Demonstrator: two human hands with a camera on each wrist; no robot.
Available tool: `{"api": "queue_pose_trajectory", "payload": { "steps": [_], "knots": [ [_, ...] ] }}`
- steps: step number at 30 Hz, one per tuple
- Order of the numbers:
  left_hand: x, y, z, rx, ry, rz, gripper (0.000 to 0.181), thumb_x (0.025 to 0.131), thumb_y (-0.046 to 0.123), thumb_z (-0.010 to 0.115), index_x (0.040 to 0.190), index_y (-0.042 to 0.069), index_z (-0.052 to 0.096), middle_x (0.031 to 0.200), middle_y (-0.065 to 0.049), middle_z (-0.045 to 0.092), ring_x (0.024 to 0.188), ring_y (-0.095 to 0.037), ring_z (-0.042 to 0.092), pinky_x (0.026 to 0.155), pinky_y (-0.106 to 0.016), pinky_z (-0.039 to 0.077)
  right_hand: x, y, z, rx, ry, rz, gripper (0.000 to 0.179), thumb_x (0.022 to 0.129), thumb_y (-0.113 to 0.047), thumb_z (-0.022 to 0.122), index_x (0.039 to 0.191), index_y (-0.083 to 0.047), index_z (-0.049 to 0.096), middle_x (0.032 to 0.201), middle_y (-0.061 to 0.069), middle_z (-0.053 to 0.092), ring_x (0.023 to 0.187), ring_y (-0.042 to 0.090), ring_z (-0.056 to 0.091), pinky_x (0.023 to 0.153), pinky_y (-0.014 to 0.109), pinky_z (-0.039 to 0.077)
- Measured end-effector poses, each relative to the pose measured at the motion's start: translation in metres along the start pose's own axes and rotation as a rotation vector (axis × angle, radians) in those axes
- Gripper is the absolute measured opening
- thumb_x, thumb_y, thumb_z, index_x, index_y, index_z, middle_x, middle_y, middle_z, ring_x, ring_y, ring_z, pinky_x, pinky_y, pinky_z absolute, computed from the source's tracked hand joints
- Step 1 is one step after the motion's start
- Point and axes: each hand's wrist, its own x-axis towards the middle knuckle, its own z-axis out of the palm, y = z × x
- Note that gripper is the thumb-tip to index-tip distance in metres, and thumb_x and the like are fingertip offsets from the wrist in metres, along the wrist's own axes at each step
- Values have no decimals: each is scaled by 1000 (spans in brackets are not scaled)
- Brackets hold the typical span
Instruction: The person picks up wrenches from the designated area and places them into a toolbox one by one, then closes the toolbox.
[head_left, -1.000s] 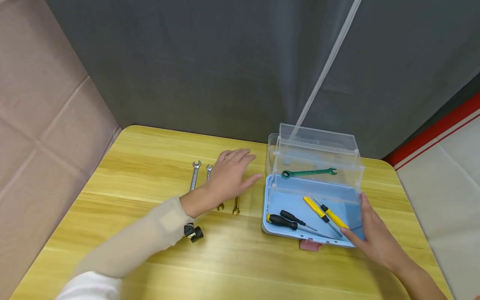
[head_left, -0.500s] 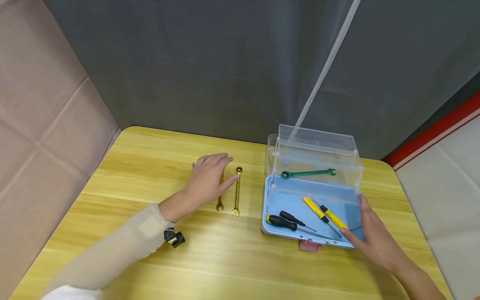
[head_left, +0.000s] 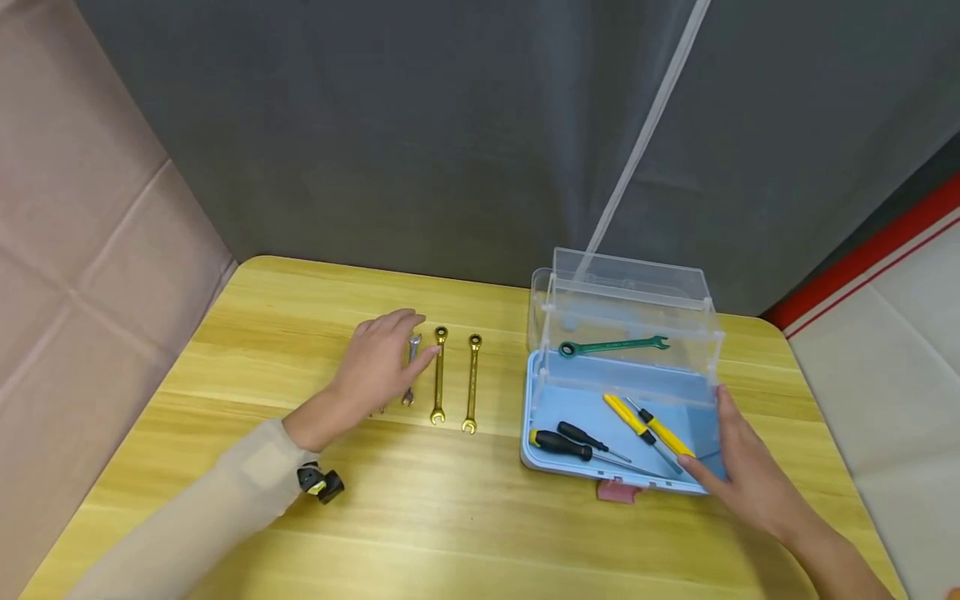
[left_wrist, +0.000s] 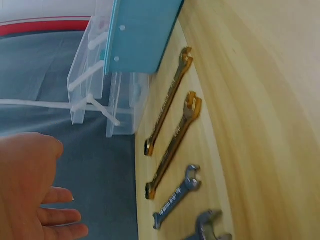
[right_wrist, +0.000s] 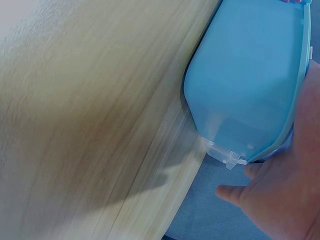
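My left hand point(head_left: 375, 367) is over the silver wrenches at the left, fingers relaxed and nothing in them. A small silver wrench point(left_wrist: 176, 200) shows between its thumb and fingers in the head view; a larger silver wrench point(left_wrist: 206, 226) is partly cut off in the left wrist view. Two gold wrenches point(head_left: 472, 385) lie side by side to the right. My right hand point(head_left: 753, 475) holds the right end of an open blue toolbox point(head_left: 527, 417), thumb over the rim, fingers along the outside. A green wrench point(head_left: 617, 346) lies in the box's clear raised tray point(head_left: 633, 367).
Inside the box are a large black screwdriver point(head_left: 564, 445), a smaller black screwdriver point(head_left: 579, 433) and two yellow-handled tools point(head_left: 667, 435). A pink latch point(head_left: 617, 492) hangs at its front. The clear lid point(head_left: 630, 279) leans back near a dark curtain point(head_left: 375, 150) behind the wooden table point(head_left: 465, 533).
My left hand has moved left, away from the box and across the wrenches, uncovering both gold ones and part of a silver one. The right hand stays on the toolbox.
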Motion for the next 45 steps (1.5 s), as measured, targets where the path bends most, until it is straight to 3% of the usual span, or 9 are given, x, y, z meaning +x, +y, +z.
{"api": "queue_pose_trajectory", "payload": {
  "steps": [11,18,24,36,45],
  "knots": [
    [-14,-27,3,-11,71,-44,57,99,39,65,133,-6,60,138,-26,58,128,-42,55,103,-61,43,3,2,-1,4,25,-41,112,94,-31,74,162,-6,-12,166,30,2,146,57,15,116,68,13],
    [-20,-37,5,-16,36,-109,60,101,41,61,134,-9,58,137,-28,58,124,-45,57,102,-60,46,4,1,-1,3,27,-50,111,95,-31,74,162,-6,-12,166,28,0,148,54,13,118,65,11],
    [-24,-43,8,-52,18,-160,61,103,42,57,135,-9,57,137,-29,58,123,-46,58,101,-59,47,6,-1,-2,-3,16,-39,112,95,-33,73,161,-6,-13,167,28,1,147,56,15,114,70,16],
    [-30,-49,21,-125,-7,-203,58,105,37,56,134,-13,56,138,-34,55,131,-50,49,109,-65,37,3,-2,-1,13,1,-5,112,95,-33,73,161,-7,-14,167,28,-2,147,56,14,112,73,17],
    [-36,-51,35,-151,-53,-239,61,106,33,54,140,-17,47,149,-37,39,142,-54,33,115,-65,26,0,0,0,16,13,-10,112,95,-33,73,161,-7,-13,167,28,-1,147,57,15,113,72,16]
  ]
}}
